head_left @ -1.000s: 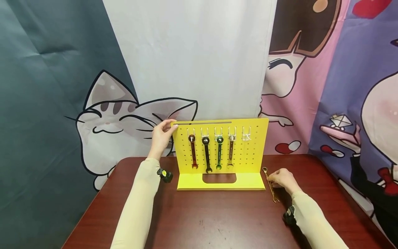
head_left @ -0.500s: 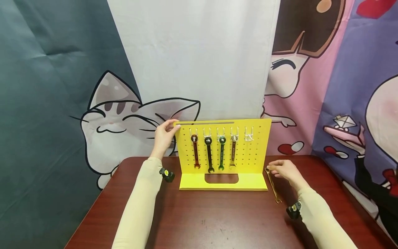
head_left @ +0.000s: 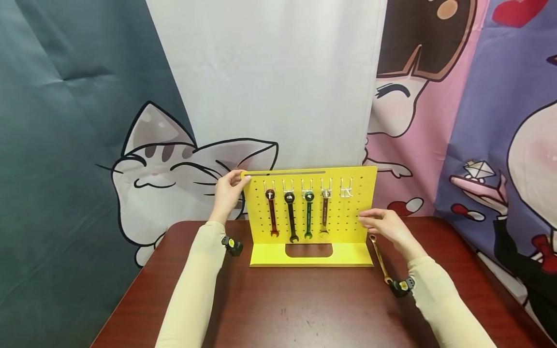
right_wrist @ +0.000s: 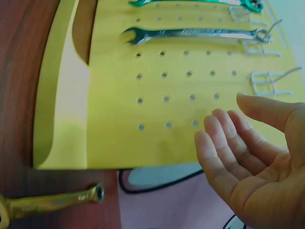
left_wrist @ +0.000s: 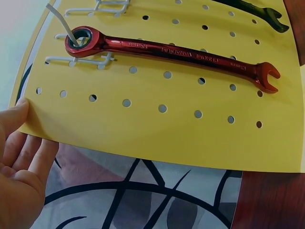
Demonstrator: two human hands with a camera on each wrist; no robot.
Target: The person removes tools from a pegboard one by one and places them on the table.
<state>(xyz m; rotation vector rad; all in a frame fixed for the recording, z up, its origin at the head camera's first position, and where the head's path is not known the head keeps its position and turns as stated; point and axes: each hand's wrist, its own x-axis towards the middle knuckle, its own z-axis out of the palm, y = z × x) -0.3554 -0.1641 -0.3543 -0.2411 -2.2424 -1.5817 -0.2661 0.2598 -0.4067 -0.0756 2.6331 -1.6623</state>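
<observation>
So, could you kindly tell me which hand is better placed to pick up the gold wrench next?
Probably the right hand: it holds nothing and is near the gold wrench, while the left hand grips the far top corner of the yellow pegboard.

A reddish-brown wood-grained surface carries a yellow perforated L-shaped board; beside it lies a gold metal wrench.
</observation>
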